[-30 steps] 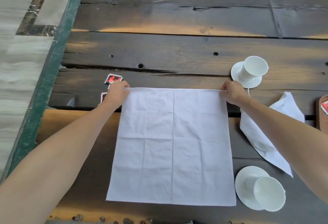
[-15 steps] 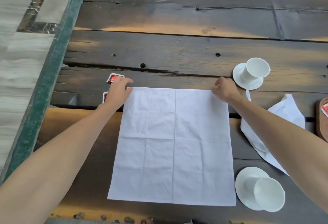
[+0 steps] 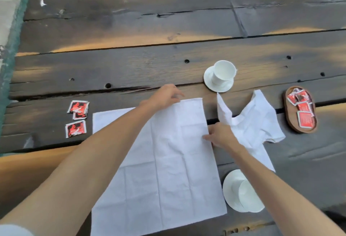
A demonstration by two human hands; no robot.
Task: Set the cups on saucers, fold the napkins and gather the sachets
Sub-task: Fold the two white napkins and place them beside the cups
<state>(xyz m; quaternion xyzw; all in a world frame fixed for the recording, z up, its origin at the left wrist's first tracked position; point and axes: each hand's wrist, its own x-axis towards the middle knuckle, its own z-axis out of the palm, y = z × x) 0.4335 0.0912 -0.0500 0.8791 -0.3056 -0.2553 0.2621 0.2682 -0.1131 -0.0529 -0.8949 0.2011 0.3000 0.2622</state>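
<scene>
While the flat white cloth napkin (image 3: 164, 164) lies spread at lower centre on the dark plank table (image 3: 131, 30), the left hand (image 3: 164, 96) pinches its top edge and the right hand (image 3: 221, 135) grips its right edge. Crumpled second white napkin (image 3: 256, 123) right of centre. Three red sachets (image 3: 76, 118) loose at left; more in the oval wooden tray (image 3: 299, 110) at right. Two white cups on saucers (image 3: 219, 76).

White napkin (image 3: 168, 170) lies flat; a crumpled one (image 3: 252, 123) to its right. Two cups (image 3: 223, 73) stand on saucers (image 3: 209, 80); red sachets (image 3: 76, 118) lie left.
</scene>
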